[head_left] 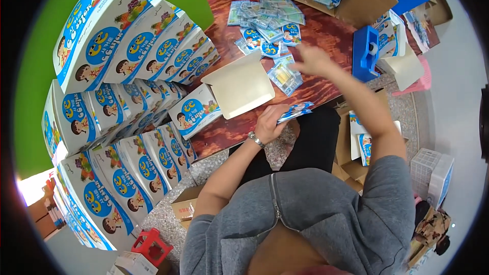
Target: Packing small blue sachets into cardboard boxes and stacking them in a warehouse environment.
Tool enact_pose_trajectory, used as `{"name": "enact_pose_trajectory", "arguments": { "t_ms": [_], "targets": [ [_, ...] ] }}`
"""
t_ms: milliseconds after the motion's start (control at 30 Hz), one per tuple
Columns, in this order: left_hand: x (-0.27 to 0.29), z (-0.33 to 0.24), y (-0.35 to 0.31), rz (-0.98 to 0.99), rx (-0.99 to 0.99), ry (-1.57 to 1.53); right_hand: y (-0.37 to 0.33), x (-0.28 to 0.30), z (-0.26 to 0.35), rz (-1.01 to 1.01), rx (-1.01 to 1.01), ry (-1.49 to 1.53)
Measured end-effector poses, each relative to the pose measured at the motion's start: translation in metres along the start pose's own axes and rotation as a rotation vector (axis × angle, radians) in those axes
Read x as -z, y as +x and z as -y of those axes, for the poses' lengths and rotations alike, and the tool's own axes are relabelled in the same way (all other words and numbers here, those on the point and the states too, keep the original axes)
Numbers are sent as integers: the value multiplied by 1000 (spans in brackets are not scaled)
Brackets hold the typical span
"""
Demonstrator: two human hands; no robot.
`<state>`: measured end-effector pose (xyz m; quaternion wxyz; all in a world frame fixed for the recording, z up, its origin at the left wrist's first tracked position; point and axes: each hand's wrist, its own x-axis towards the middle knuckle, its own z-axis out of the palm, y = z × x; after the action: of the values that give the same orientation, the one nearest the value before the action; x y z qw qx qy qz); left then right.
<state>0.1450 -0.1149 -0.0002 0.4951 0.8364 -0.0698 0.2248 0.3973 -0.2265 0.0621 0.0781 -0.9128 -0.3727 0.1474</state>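
Note:
My left hand (269, 125), with a watch on its wrist, grips a few small blue-and-white sachets (295, 112) at the table's near edge. My right hand (315, 62) hovers over the table with its fingers apart and slightly blurred, and I see nothing in it. Just under its fingertips lie loose sachets (285, 77). Farther back spreads a larger pile of sachets (270, 18). Left of my left hand stands a white-and-blue carton (196, 112) with its pale lid (242, 89) raised. The lid hides part of the carton's inside.
Stacked printed cartons (137, 46) rise along the left. A big cardboard box (351, 0) with sachets lies at the back. At the table's right edge stands a blue tape dispenser (365, 53). A cardboard box (351, 165) with cartons sits below right; a red stool (153, 247) is lower left.

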Motion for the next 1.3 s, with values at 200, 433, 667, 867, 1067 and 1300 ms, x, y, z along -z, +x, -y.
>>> {"name": "enact_pose_trajectory", "arguments": {
  "t_ms": [200, 433, 667, 867, 1067, 1300],
  "targets": [
    [2, 9, -13, -25, 42, 48, -24, -65, 43, -106, -276, 270],
    [7, 14, -11, -60, 94, 74, -7, -38, -1, -22, -128, 1200],
    [4, 12, -7, -53, 84, 78, 76, -10, -19, -214, -167, 1326],
    [5, 12, -13, -9, 139, 58, 168, 20, 14, -196, 148, 608],
    [7, 12, -12, 23, 146, 54, 177, -23, 29, 48, 301, 126],
    [10, 16, -12, 20, 150, 42, 75, -16, -23, 157, 450, 31]
  ]
}}
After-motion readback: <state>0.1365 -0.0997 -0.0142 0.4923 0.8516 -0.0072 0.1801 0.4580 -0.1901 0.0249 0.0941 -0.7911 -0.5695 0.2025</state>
